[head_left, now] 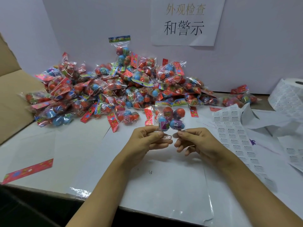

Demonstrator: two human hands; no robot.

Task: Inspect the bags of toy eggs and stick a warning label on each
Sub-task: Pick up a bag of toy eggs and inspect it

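Cardboard box (11,89) left; paper sign (185,22) on wall.

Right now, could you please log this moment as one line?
left hand: pinching bag of toy eggs | right hand: pinching same bag | label sheet: untouched

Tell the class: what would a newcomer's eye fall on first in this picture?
Probably the big heap of bagged toy eggs, red and blue, piled against the back wall. Next, the left hand and right hand at centre, pinching one clear bag of eggs by its lower edge. Sheets of warning labels lie to the right.
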